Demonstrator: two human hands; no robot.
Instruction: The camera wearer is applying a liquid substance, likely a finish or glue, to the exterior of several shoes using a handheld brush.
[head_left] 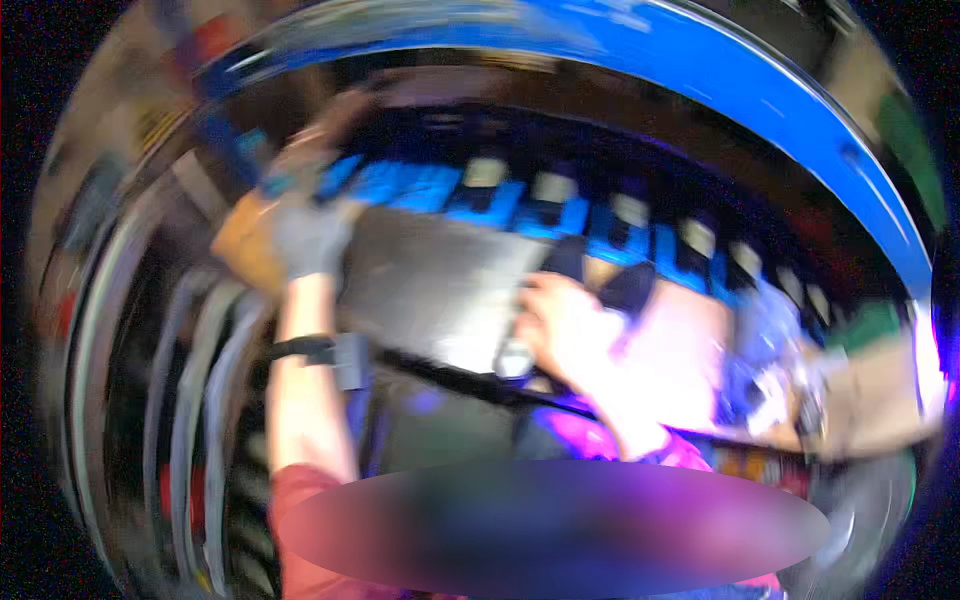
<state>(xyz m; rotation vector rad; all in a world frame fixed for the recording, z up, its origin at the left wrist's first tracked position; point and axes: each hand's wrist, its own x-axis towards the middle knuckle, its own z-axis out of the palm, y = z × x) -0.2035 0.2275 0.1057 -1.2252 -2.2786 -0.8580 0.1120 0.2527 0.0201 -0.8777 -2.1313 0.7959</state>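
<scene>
My left hand (312,238), in a grey glove, reaches forward beside an orange-brown piece (250,240) that looks like cardboard. Its fingers are smeared by motion, so their grip cannot be made out. A dark band circles that wrist. My bare right hand (560,322) is over the right part of a grey metal worktop (430,290), fingers curled in. Just beyond it lie black shapes (630,288), too blurred to name. A small whitish round thing (515,360) is below its fingertips. What the right fingers hold, if anything, is hidden.
Several blue bins (415,187) with pale labels line the back of the worktop. A broad blue beam (740,65) curves above them. Clear plastic bags (765,345) and a cardboard box (880,395) are at the right. Grey curved rails (185,390) stand at the left.
</scene>
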